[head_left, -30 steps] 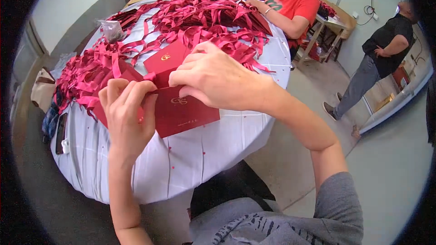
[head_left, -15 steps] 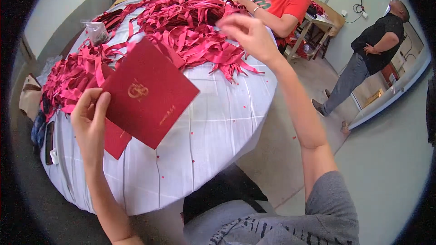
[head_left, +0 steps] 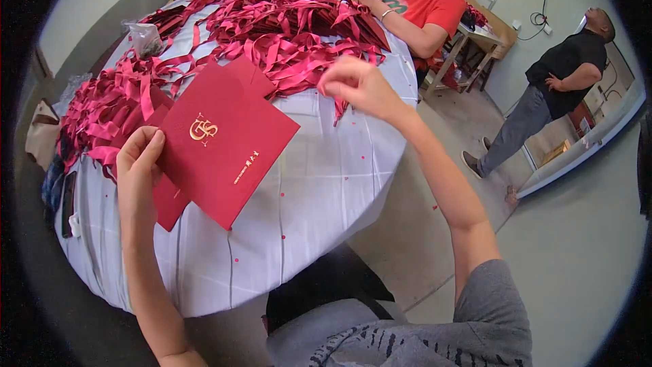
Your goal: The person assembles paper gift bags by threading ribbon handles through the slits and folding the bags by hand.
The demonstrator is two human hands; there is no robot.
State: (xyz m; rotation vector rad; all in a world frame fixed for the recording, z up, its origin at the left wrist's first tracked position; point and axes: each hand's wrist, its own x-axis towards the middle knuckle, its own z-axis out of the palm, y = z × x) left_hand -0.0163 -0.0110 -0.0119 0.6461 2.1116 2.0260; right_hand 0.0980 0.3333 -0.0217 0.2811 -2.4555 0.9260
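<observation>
the left hand (head_left: 139,166) is clamped on a flat red card bag (head_left: 221,139), thumb on the front and fingers behind, at the bag's 9 o'clock edge. the bag is held up just above the round table (head_left: 319,197), which has a white cloth on it. a gold mark sits near the top of the bag's front. a second red flat piece peeks out from behind it at 7 o'clock.

the right hand (head_left: 356,85) is up at 2 o'clock from the bag, well apart from it. its fingers are pinched together at the edge of the pile of red ribbons (head_left: 272,27). i cannot tell if a ribbon is really between the fingertips.

the bag looks light and stiff, like thick paper. it stays flat with only one hand on its side. it would crease if squeezed hard, so the edge or a corner is the best place to hold. the front looks smooth and may slip a bit.

the ribbons look soft, thin and floppy. they lie tangled, so a pull on one may drag others along. an end is the best spot to pinch.

at 12 o'clock, a person in an orange shirt (head_left: 421,3) sits at the far side of the table.
</observation>
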